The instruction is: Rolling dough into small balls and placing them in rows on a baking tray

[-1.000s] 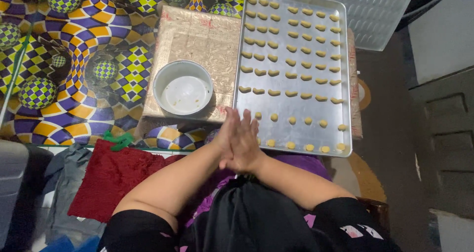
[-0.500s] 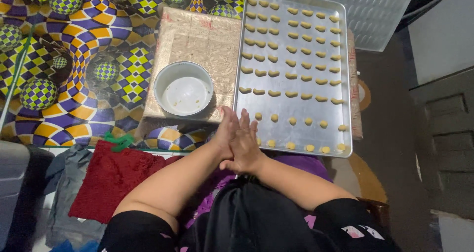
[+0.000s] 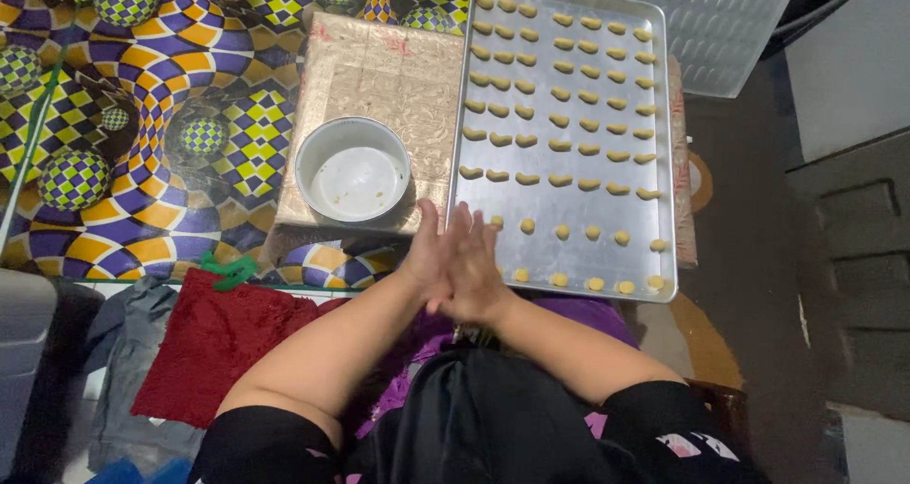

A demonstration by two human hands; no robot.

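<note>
Left hand [image 3: 434, 256] and right hand [image 3: 479, 280] are pressed palm to palm, fingers [image 3: 462, 228] extended together; baking tray [image 3: 569, 209] lies just beyond the fingertips.

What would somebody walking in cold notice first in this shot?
Probably the long metal baking tray at upper right, lined with rows of small yellow dough pieces. At its near edge the left hand and right hand are pressed palm to palm. To the left, a nearly empty white bowl stands on a gold patterned board, over a vivid purple, yellow and orange mat.
</note>
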